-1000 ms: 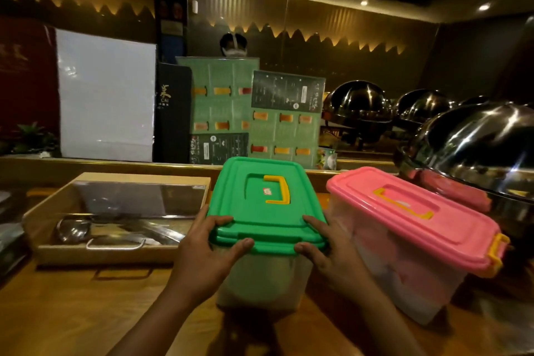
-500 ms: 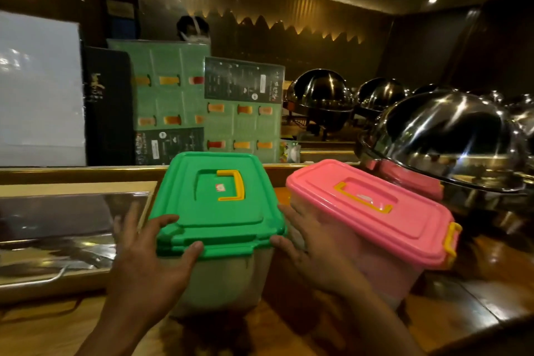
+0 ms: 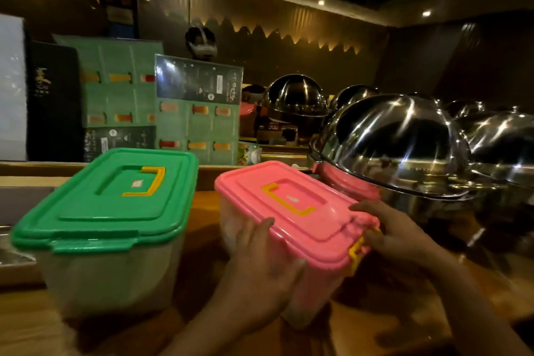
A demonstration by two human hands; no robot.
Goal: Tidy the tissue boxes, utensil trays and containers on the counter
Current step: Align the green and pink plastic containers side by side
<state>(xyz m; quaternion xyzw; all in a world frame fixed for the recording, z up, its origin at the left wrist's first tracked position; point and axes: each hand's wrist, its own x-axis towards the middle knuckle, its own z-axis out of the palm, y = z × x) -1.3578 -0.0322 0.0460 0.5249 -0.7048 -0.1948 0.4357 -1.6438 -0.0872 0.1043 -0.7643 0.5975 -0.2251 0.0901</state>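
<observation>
A clear container with a pink lid and yellow handle stands on the wooden counter, skewed to the right. My left hand grips its near left side under the lid. My right hand holds its near right corner by the yellow latch. To the left stands a clear container with a green lid, untouched by either hand. At the far left edge only a sliver of the utensil tray shows.
A large steel chafing dome sits right behind the pink container, with more domes to the right and behind. Green menu boards and a white board lean on the back ledge.
Both hands have left the green-lidded container and moved right onto the pink-lidded one. The view has swung right, so the utensil tray is nearly out of frame.
</observation>
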